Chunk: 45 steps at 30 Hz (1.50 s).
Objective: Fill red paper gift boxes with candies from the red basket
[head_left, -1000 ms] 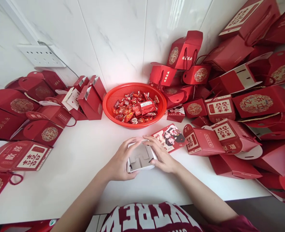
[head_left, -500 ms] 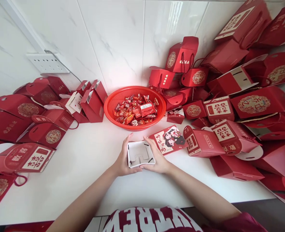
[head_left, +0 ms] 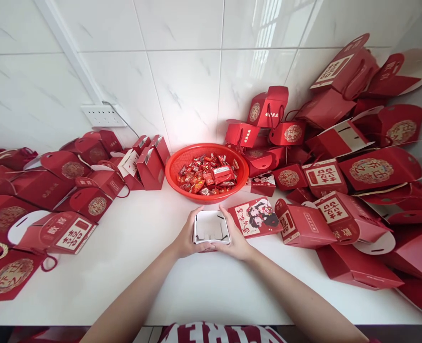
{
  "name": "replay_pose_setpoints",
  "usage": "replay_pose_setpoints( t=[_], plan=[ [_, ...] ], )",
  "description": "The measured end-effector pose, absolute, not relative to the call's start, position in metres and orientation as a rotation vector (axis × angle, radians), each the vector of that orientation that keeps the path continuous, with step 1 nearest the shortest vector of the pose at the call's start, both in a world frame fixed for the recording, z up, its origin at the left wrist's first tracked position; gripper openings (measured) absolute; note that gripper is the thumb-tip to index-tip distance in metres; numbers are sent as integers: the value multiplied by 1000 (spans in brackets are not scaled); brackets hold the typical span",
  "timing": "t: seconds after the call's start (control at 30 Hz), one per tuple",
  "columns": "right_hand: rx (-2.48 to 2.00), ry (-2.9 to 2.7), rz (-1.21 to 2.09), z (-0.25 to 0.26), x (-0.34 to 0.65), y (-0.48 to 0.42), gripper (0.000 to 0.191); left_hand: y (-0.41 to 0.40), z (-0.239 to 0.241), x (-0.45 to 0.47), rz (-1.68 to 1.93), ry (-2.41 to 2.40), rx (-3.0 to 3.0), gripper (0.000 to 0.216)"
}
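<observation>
forearms angle in from the near edge and converge. left hand (head_left: 186,239) and right hand (head_left: 238,239) cup one small box (head_left: 206,223) from opposite sides — digits wrap its near edge. box is over the tabletop (head_left: 211,295), just in front of the red basket (head_left: 171,178): top open, white inside, dark slits near corners — can't tell if it's resting.

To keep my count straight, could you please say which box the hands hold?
The box with its white inside facing up, gripped by left hand and right hand; the other boxes are unheld.
</observation>
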State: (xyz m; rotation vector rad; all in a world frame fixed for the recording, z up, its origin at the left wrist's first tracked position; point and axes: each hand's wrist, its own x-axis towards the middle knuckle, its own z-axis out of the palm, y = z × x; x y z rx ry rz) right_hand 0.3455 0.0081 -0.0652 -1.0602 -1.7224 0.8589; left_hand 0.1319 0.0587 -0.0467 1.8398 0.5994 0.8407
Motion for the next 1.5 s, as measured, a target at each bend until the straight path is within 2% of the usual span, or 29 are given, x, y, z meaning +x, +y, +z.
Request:
replay_pose_setpoints(
  t=[0.13,0.33,0.47,0.6,0.63,0.73,0.87,0.9,1.0,1.03,1.1,1.23,1.3,1.4,1.5],
  plan=[
    [-1087,-1694,775,-70,343,8,115,52,-42,129,859,701,2057,96],
    [-1099,-1690,710,-66,339,7,109,19,-13,119,650,970,2190,80],
    [-1111,-1703,725,-67,339,6,108,28,33,108,881,1035,2343,64],
    [-1139,-1713,754,-66,339,5,108,94,93,114,1206,1152,2453,42],
    [-1142,-1716,760,-65,339,4,108,118,104,119,1186,1197,2444,40],
    [-1144,-1729,790,-61,339,3,109,184,122,145,800,1245,2468,40],
    [-1126,-1754,822,-58,340,3,109,223,114,197,399,932,2594,39],
    [-1124,-1760,829,-58,341,4,110,224,108,209,308,810,2654,44],
    [-1120,-1771,859,-57,343,6,112,224,90,235,12,554,2887,79],
    [-1116,-1773,869,-56,344,7,113,227,85,238,-86,553,2954,87],
    [-1106,-1776,887,-54,346,7,113,238,79,238,-192,781,3013,92],
    [-1069,-1776,911,-52,349,8,113,267,85,222,-90,1501,2896,73],
    [-1060,-1780,915,-53,349,9,113,273,94,217,-3,1630,2858,66],
    [-1040,-1788,914,-56,348,10,114,266,105,224,47,1454,2905,53],
    [-1030,-1793,912,-57,348,11,115,249,104,241,-103,977,2928,37]
  ],
)
